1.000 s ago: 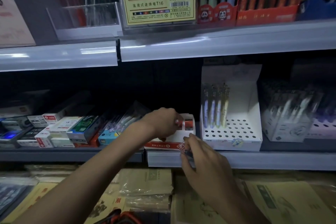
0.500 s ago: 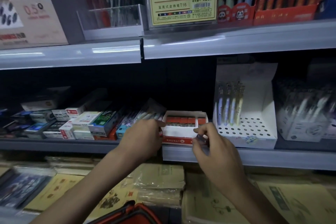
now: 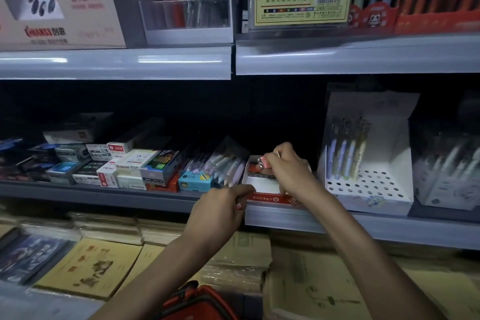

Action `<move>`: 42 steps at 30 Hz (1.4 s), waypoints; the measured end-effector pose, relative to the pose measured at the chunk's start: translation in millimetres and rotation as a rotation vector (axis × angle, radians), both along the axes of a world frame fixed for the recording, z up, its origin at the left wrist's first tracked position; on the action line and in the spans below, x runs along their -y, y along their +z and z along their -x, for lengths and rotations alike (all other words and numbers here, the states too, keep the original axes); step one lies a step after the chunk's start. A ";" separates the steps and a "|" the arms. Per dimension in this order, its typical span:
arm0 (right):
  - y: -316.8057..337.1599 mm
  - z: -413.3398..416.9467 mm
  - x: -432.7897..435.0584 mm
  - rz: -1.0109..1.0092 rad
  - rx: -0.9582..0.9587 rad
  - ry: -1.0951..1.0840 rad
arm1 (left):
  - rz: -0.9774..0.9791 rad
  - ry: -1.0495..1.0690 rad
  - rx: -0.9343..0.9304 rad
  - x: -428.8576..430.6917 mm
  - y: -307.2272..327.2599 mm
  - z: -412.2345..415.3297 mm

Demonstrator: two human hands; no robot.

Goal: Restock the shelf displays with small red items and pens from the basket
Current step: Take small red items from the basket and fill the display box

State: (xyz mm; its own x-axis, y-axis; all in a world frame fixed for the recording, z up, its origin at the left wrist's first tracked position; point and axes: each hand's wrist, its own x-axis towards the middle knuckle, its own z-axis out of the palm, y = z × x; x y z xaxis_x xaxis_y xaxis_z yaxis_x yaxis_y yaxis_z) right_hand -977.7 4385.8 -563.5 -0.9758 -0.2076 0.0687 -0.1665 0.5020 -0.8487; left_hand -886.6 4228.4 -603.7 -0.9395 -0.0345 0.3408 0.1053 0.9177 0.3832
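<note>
Lowering the small red item [image 3: 264,163] flat into its row is what this step calls for, I'd say. In the head view the right hand [image 3: 288,173] pinches it between thumb and fingertips just above the back of the shallow white cardboard tray with the red printed front [image 3: 262,186], where a line of like red pieces lies. It looks best to seat it snug against its neighbours and let go only once it rests. The tray is light card and could slide on the smooth grey metal shelf [image 3: 272,218].

The left hand [image 3: 220,213] hovers at the tray's left front corner, fingers curled round a small red-and-white piece [image 3: 239,206]; what it is I cannot tell. Just right of the tray stands a white perforated card display [image 3: 368,189] of slim pastel pens [image 3: 345,148]. The glossy red basket [image 3: 200,301] sits low, beneath the arms.
</note>
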 end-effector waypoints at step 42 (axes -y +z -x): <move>-5.6 25.4 -0.9 -0.154 -0.051 0.030 | -0.009 0.061 0.004 -1.3 -17.3 2.4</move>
